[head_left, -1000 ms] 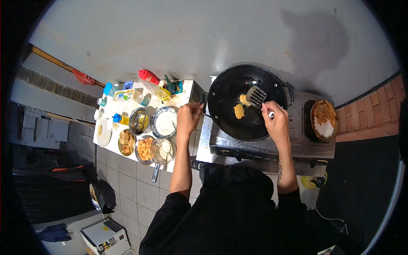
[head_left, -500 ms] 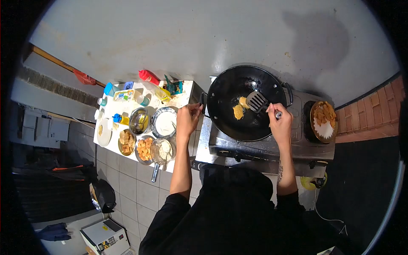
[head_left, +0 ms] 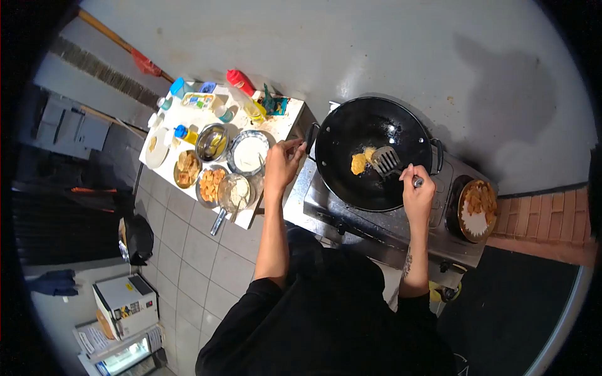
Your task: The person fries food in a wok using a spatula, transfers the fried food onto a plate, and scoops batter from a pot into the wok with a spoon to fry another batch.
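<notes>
A black wok (head_left: 342,135) sits on the stove, with small golden pieces of battered food (head_left: 358,164) lying in its bottom. My right hand (head_left: 417,189) is closed around the handle of a slotted spatula (head_left: 386,161). The spatula's dark slotted head rests inside the wok, against the right side of the food. At the wok's left side, my left hand (head_left: 284,164) has its fingertips pinched at the wok handle (head_left: 311,139).
Left of the stove, a white table (head_left: 167,175) bears a bowl of white flour (head_left: 249,152), a bowl of orange chunks (head_left: 210,185), a saucepan (head_left: 238,191) and bottles. On the stove's right stands a plate of fried pieces (head_left: 480,203).
The whole view has turned and shifted. The spatula head has moved slightly within the wok, staying beside the food. Both hands keep nearly the same places relative to the wok.
</notes>
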`<state>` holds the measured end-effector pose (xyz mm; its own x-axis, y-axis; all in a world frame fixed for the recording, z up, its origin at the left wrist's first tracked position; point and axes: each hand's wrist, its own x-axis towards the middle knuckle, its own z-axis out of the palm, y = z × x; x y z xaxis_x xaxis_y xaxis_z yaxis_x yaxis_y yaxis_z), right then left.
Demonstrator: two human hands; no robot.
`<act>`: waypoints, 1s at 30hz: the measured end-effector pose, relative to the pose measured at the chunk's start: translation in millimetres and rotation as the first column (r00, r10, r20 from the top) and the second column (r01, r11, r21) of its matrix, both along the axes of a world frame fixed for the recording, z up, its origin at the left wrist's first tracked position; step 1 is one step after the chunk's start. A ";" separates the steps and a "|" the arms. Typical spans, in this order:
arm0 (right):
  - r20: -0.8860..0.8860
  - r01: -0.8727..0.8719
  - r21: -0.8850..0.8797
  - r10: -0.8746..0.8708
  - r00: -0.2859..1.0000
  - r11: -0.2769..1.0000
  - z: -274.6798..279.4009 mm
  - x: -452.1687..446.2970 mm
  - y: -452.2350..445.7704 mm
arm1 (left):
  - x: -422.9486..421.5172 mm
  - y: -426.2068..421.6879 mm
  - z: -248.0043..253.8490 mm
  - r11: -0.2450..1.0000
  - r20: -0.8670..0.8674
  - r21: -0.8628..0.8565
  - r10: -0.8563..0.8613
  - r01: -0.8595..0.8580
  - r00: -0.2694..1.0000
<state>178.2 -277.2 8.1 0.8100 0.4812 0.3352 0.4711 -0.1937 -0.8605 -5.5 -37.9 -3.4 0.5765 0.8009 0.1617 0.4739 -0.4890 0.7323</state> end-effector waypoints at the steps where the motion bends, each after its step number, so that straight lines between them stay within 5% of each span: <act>1: 0.002 -0.007 -0.008 0.007 1.000 1.000 1.7 0.5 0.5 | -0.5 -0.7 -2.8 0.999 0.055 -0.033 0.016 -0.015 0.998; 8: 0.027 -0.057 -0.151 0.062 0.998 0.987 23.7 -3.4 -1.2 | -9.9 -7.2 -3.9 0.990 0.109 -0.138 0.045 -0.030 0.993; 14: -0.129 0.062 0.011 -0.060 0.990 0.998 22.0 -24.9 0.4 | -15.0 6.3 -8.7 0.986 0.127 -0.167 0.020 0.001 0.992; 19: 0.084 0.045 -0.110 -0.036 0.996 0.993 19.3 -48.2 11.9 | -6.4 24.6 -7.8 0.985 0.142 -0.172 -0.003 0.027 0.990; 27: -0.081 0.196 -0.216 -0.218 0.973 0.957 19.9 -66.5 17.5 | 4.0 40.4 -20.9 0.967 0.188 -0.211 -0.101 0.140 0.977; 30: -0.049 0.254 -0.102 -0.260 0.964 0.962 21.9 -72.0 25.0 | 6.6 44.6 -22.8 0.956 0.187 -0.235 -0.130 0.173 0.974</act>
<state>106.3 -252.2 30.0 0.9280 0.2811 0.2445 0.3421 -0.3829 -0.8581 1.2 6.7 -26.2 0.6756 0.7336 0.0734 0.2686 -0.3376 0.9021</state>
